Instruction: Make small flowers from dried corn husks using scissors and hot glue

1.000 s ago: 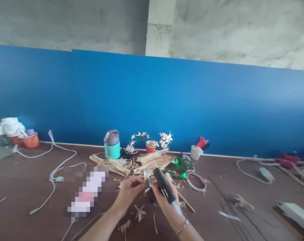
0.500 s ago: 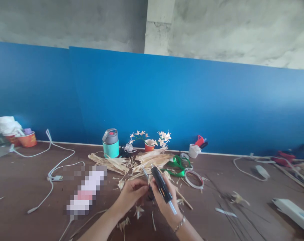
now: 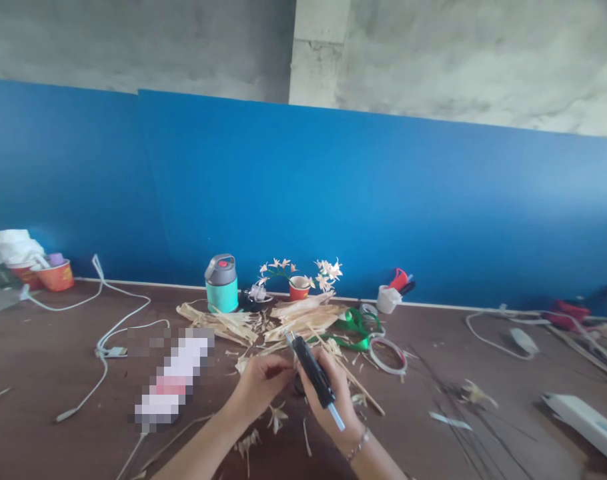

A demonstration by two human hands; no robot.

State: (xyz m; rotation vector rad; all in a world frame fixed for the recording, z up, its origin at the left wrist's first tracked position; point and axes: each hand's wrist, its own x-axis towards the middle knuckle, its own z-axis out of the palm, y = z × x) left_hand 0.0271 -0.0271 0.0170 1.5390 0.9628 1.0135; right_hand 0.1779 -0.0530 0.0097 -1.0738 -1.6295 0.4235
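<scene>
My right hand (image 3: 332, 387) is wrapped round a black glue gun (image 3: 313, 371), with a pale glue stick (image 3: 338, 418) poking out of its rear end. The nozzle points away, up and to the left. Close by on the left, my left hand (image 3: 264, 387) has thumb and fingers pinched together near the gun; what they hold is too small to name. Dried husk pieces (image 3: 308, 317) lie just beyond both hands. A husk flower (image 3: 277, 417) rests on the brown table (image 3: 193, 453) below them.
Behind the husks stand a turquoise flask (image 3: 222, 287), a red cup (image 3: 299, 289) and husk flowers. Green ribbon (image 3: 354, 327) and a tape roll (image 3: 387, 355) lie to the right, with a white cup (image 3: 388, 299) behind. White cables (image 3: 103, 333) cross the left side.
The glue gun in my right hand has shifted a little to the left, its nozzle now closer to my left fingers. My left hand has barely moved.
</scene>
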